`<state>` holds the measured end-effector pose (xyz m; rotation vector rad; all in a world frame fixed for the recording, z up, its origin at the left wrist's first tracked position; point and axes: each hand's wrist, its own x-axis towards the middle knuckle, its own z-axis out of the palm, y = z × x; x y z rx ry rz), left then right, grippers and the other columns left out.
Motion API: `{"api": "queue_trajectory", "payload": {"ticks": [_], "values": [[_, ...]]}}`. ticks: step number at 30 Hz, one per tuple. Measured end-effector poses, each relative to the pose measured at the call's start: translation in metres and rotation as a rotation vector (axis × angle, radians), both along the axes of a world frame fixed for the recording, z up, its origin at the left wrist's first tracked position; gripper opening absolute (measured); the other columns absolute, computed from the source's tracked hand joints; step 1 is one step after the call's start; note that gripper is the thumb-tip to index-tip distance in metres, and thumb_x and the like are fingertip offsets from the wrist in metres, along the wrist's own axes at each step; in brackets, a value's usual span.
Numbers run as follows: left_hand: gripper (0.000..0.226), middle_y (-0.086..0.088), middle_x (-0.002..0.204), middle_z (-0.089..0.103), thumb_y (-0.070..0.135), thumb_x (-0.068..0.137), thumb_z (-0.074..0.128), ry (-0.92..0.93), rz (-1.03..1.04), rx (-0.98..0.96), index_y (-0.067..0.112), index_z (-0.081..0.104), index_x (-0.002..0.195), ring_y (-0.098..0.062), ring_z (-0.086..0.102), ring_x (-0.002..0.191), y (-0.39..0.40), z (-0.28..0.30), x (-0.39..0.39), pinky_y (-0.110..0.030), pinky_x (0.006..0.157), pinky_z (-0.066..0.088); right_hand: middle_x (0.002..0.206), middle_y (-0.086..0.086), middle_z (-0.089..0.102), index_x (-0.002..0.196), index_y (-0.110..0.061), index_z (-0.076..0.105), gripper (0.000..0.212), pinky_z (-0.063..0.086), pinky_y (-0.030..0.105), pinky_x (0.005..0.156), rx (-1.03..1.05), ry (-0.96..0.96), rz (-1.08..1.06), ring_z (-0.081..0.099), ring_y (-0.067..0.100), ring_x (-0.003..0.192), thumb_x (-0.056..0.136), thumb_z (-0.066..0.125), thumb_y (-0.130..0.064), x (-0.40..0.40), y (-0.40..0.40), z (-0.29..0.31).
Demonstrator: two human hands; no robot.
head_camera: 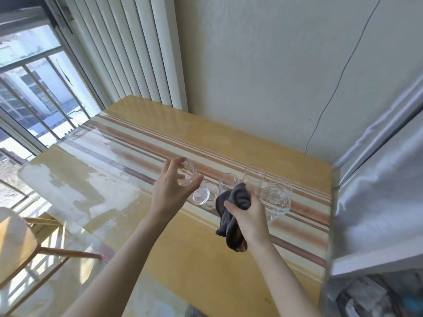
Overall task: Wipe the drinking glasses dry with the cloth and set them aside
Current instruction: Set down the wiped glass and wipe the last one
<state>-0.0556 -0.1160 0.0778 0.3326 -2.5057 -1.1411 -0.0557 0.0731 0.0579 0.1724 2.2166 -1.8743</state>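
My left hand [172, 188] holds a clear drinking glass [187, 172] above the table, fingers wrapped round its side. A dark grey cloth [235, 213] is bunched in my right hand [248, 217], its loose end hanging down below the fist. Just beyond my hands several clear glasses stand in a group on the striped table: a low one [202, 195], a short one [227, 183], a tall one [254, 177], a wide one [275, 200] close to my right hand, and one behind it [281, 185].
The table [206, 259] is yellow with brown stripes under a clear cover. A wooden chair [20, 245] stands at its left. A window with bars [34, 92] and a white radiator lie beyond. A silver-covered shelf [377, 202] borders the right edge. A thin cable runs down the wall.
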Motion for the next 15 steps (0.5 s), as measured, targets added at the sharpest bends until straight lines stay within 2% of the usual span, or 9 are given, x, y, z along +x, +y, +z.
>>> {"api": "queue_trajectory", "payload": {"ticks": [3,6,10,13,15], "values": [[0.056,0.002,0.116,0.052,0.039,0.079,0.073,-0.159,0.054,-0.007,0.019,0.050,0.126,-0.015,0.062,0.090,-0.022,-0.041,0.005,-0.033,0.071,0.048,0.085,-0.005,0.068,0.083,-0.029,0.055,0.024,0.045,0.019,0.065,0.023,-0.032,-0.028,0.064,0.003,0.078,0.081,0.076,-0.016,0.006,0.009,-0.015],[0.060,-0.005,0.128,0.047,0.033,0.081,0.072,-0.304,0.050,0.004,0.014,0.047,0.131,-0.025,0.060,0.103,-0.032,-0.080,0.006,-0.044,0.080,0.053,0.085,-0.006,0.067,0.085,-0.027,0.055,0.022,0.045,0.017,0.063,0.056,-0.042,-0.039,0.063,-0.004,0.072,0.081,0.076,-0.021,0.011,0.010,-0.028],[0.059,-0.005,0.127,0.047,0.034,0.078,0.074,-0.418,0.004,-0.130,0.013,0.046,0.126,-0.026,0.059,0.104,-0.035,-0.118,0.004,-0.038,0.068,0.052,0.088,-0.004,0.068,0.092,-0.019,0.056,0.024,0.044,0.010,0.058,0.070,-0.078,-0.027,0.062,-0.010,0.070,0.081,0.075,-0.026,0.017,0.006,-0.043],[0.060,-0.006,0.129,0.045,0.036,0.079,0.073,-0.446,-0.039,-0.187,0.012,0.044,0.127,-0.028,0.059,0.101,-0.030,-0.139,0.000,-0.037,0.063,0.051,0.090,-0.005,0.068,0.093,-0.023,0.055,0.023,0.044,0.015,0.061,0.044,-0.126,-0.028,0.063,-0.008,0.073,0.082,0.074,-0.029,0.023,0.001,-0.051],[0.060,-0.006,0.129,0.045,0.037,0.080,0.073,-0.442,-0.056,-0.217,0.013,0.043,0.127,-0.029,0.059,0.097,-0.026,-0.150,-0.002,-0.034,0.058,0.047,0.092,-0.005,0.067,0.094,-0.024,0.055,0.021,0.047,0.020,0.066,0.011,-0.149,-0.039,0.066,0.002,0.080,0.084,0.071,-0.035,0.026,-0.001,-0.056]]}}
